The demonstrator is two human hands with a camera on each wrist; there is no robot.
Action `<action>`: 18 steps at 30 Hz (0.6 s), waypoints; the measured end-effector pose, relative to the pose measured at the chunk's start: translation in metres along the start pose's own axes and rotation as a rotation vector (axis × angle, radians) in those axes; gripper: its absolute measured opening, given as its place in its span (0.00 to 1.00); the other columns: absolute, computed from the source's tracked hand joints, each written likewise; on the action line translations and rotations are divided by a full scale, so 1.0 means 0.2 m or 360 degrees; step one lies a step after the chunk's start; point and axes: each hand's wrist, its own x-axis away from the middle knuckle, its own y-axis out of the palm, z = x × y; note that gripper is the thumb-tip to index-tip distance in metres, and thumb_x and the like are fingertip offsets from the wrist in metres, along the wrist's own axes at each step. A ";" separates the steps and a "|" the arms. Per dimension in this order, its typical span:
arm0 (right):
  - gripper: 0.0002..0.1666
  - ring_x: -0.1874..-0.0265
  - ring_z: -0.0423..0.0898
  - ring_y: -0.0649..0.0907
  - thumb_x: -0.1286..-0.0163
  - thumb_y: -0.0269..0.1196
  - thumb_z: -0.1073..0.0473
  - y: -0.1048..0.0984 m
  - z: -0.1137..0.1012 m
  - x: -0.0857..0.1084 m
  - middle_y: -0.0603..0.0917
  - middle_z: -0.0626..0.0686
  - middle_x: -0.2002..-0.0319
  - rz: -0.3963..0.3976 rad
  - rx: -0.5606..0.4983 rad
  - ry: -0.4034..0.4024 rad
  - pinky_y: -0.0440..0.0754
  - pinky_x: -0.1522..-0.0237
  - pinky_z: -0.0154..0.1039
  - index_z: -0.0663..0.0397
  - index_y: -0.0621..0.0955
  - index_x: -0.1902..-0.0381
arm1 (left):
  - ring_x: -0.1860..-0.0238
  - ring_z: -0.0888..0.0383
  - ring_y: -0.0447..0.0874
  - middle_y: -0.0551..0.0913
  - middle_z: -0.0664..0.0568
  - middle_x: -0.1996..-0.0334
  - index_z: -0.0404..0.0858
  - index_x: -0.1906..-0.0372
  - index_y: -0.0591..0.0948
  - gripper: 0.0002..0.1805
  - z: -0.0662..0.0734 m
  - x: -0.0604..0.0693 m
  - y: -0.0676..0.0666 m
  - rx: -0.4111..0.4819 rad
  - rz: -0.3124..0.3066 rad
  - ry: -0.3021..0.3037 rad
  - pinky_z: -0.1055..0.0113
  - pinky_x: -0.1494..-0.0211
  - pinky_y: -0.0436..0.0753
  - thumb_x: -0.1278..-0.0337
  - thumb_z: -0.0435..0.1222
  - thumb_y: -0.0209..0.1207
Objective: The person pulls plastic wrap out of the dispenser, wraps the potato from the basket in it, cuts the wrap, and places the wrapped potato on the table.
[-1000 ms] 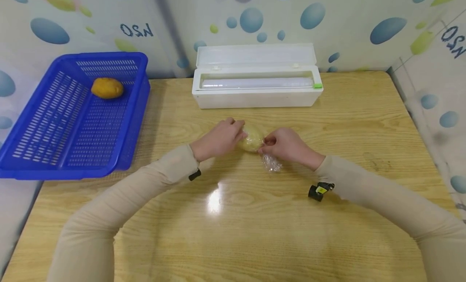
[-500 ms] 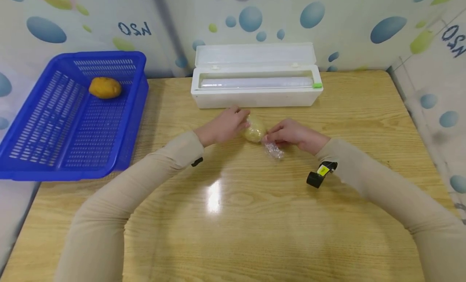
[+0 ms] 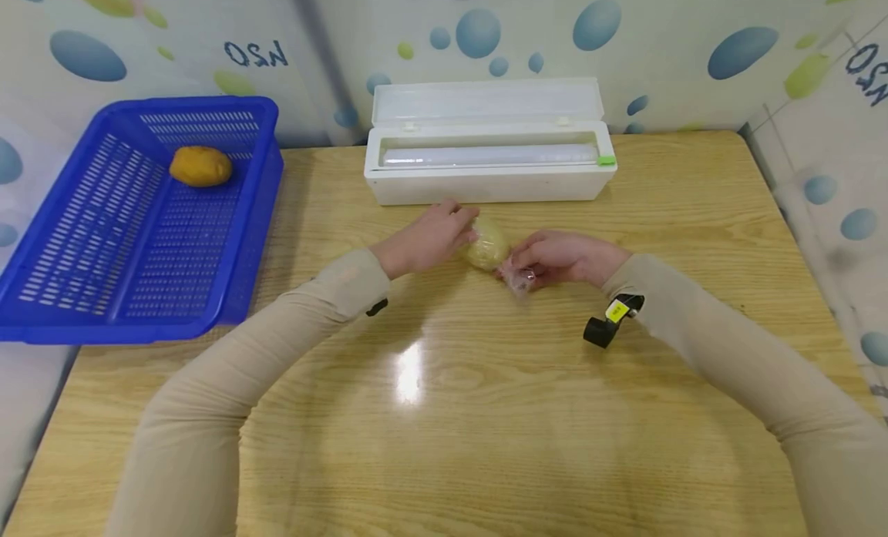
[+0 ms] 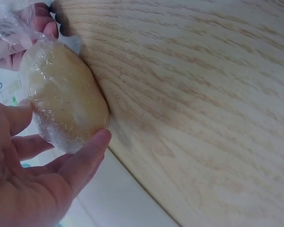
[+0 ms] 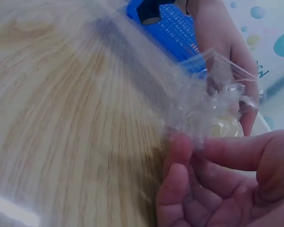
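A pale yellow potato (image 3: 488, 244) wrapped in clear cling film sits on the table in the middle of the head view. My left hand (image 3: 433, 236) holds its left end, thumb on one side and fingers on the other, as the left wrist view shows around the wrapped potato (image 4: 66, 94). At the other end, my right hand (image 3: 565, 256) pinches the gathered cling film (image 3: 520, 276) between thumb and fingers. In the right wrist view the crumpled film (image 5: 199, 104) fans out past the fingertips and partly hides the potato.
Behind the hands stands a white cling film box (image 3: 489, 186), lid raised, with a roll (image 3: 489, 156) inside. On the left is a blue plastic basket (image 3: 260, 236) holding a yellow-brown potato-like item (image 3: 200, 166). Patterned walls border the wooden table (image 3: 486, 444).
Both hands and the wrapped potato have shifted slightly away from me, toward the box, mostly in the first half second. The right hand has turned, and the loose film end has bunched closer to its fingers.
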 end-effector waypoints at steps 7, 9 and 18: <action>0.18 0.63 0.40 0.83 0.23 0.46 0.65 -0.04 -0.01 -0.01 0.87 0.55 0.60 -0.0201 0.0041 0.0092 0.74 0.72 0.29 0.67 0.82 0.53 | 0.45 0.43 0.72 0.72 0.35 0.45 0.28 0.32 0.64 0.26 -0.01 -0.01 0.00 0.0017 0.0012 0.0034 0.54 0.39 0.69 0.26 0.39 0.47; 0.19 0.66 0.40 0.82 0.23 0.45 0.64 -0.05 -0.01 -0.02 0.87 0.55 0.60 -0.0220 0.0045 0.0112 0.73 0.72 0.30 0.64 0.83 0.55 | 0.44 0.43 0.71 0.72 0.34 0.45 0.27 0.32 0.63 0.26 -0.01 0.00 0.00 0.0034 0.0010 0.0035 0.54 0.39 0.69 0.26 0.39 0.46; 0.18 0.70 0.40 0.80 0.27 0.43 0.61 -0.03 -0.02 0.03 0.85 0.53 0.64 -0.0036 0.0353 0.0071 0.75 0.68 0.32 0.66 0.77 0.54 | 0.45 0.44 0.72 0.72 0.35 0.45 0.26 0.32 0.63 0.27 -0.01 -0.01 0.00 0.0052 -0.0006 0.0089 0.55 0.39 0.69 0.26 0.40 0.47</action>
